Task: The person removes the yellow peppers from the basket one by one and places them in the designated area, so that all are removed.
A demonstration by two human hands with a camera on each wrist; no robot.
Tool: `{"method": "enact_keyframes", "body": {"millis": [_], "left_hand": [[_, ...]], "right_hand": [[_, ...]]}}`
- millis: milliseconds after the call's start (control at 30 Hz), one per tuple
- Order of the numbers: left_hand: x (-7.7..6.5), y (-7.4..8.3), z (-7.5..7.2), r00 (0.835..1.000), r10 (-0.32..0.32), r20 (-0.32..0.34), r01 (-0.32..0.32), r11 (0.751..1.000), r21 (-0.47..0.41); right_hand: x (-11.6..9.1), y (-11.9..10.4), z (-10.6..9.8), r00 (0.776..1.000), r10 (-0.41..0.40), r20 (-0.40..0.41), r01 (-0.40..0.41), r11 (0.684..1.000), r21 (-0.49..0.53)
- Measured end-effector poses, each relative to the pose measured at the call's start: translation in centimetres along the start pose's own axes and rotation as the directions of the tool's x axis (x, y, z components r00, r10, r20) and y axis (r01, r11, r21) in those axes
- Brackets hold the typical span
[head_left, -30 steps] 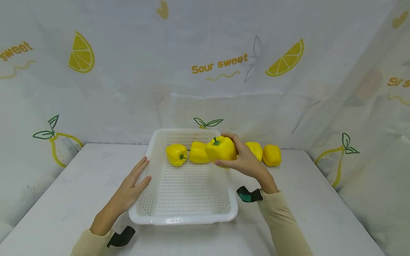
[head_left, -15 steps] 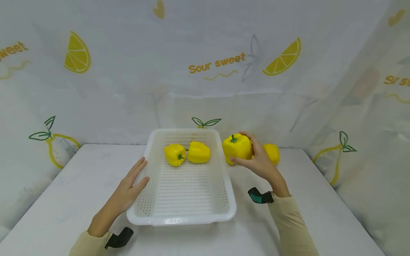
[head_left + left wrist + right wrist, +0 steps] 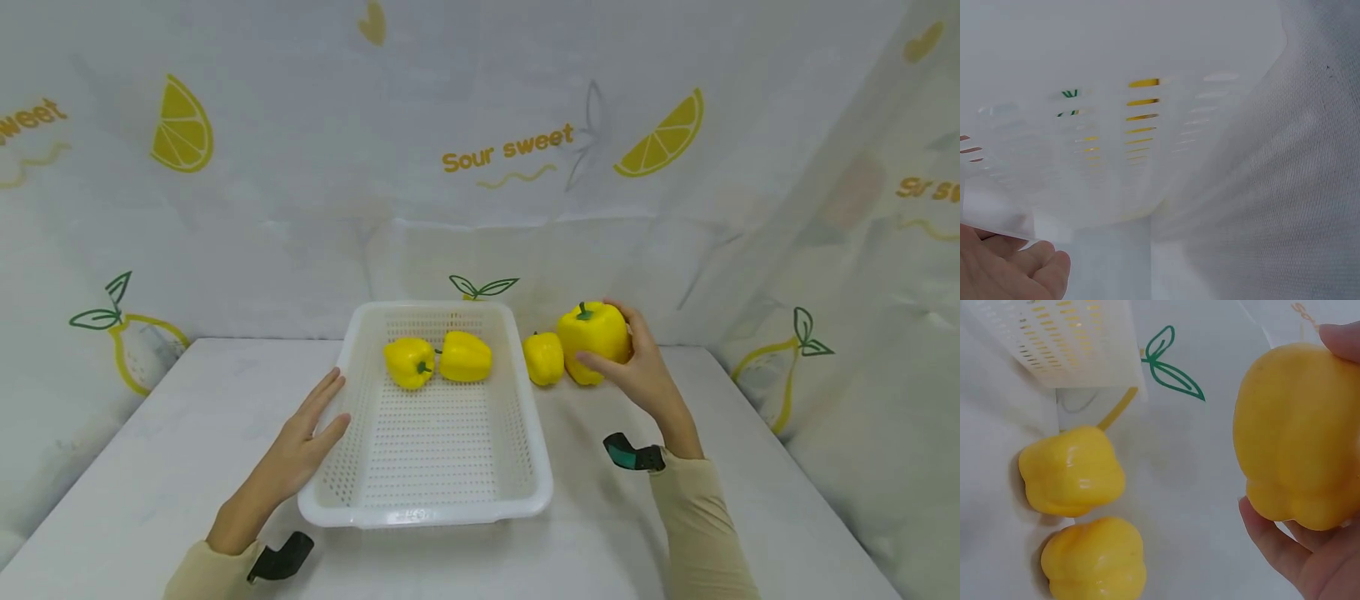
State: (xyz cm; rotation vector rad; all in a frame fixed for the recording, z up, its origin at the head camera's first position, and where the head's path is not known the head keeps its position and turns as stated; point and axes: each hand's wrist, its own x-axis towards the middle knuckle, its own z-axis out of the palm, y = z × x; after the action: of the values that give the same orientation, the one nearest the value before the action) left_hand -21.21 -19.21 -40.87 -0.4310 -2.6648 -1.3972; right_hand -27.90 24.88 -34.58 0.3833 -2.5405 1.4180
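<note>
My right hand (image 3: 647, 379) grips a yellow bell pepper (image 3: 592, 331) with a green stem, thumb on its near side and fingers round the far side. In the right wrist view the held bell pepper (image 3: 1297, 434) is raised, apart from the two on the table. Of these, one yellow bell pepper (image 3: 543, 358) stands beside the basket; the other (image 3: 587, 375) is partly hidden behind the held one. My left hand (image 3: 296, 446) rests at the left rim of the white perforated basket (image 3: 427, 517), fingers nearly straight. Two yellow bell peppers (image 3: 408, 362) lie inside, toward the back.
The white table (image 3: 150, 475) bears the basket left of centre. Right behind the table hangs a white curtain (image 3: 315, 250) with lemon prints. The basket's right wall stands close to the nearest loose pepper.
My right hand has carried the bell pepper rightward, away from over the basket's right rim, past the first loose pepper to the second. The left hand has stayed at the rim.
</note>
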Motion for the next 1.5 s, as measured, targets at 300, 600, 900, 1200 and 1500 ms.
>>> {"method": "enact_keyframes", "body": {"millis": [300, 600, 900, 1200, 1500], "left_hand": [[0.1, 0.2, -0.1, 1.0, 0.005, 0.002, -0.005, 1.0, -0.004], [0.1, 0.1, -0.2, 1.0, 0.008, 0.004, -0.008, 1.0, -0.003], [0.0, 0.3, -0.2, 1.0, -0.008, 0.002, 0.008, 1.0, -0.003], [0.0, 0.3, -0.1, 1.0, 0.0, 0.004, 0.0, 1.0, -0.022], [0.1, 0.3, -0.2, 1.0, -0.002, 0.005, 0.002, 1.0, -0.02]], "right_hand": [[0.1, 2.1, -1.5, 0.997, 0.045, -0.065, -0.046, 0.999, 0.0], [0.4, 4.2, -2.2, 0.991, 0.096, -0.096, -0.097, 0.995, -0.005], [0.1, 6.0, -3.3, 0.978, 0.103, -0.181, -0.097, 0.994, 0.04], [-0.2, 6.7, -4.4, 0.961, 0.167, -0.219, -0.159, 0.986, 0.053], [-0.8, 7.4, -5.2, 0.951, 0.197, -0.238, -0.191, 0.98, 0.048]]}}
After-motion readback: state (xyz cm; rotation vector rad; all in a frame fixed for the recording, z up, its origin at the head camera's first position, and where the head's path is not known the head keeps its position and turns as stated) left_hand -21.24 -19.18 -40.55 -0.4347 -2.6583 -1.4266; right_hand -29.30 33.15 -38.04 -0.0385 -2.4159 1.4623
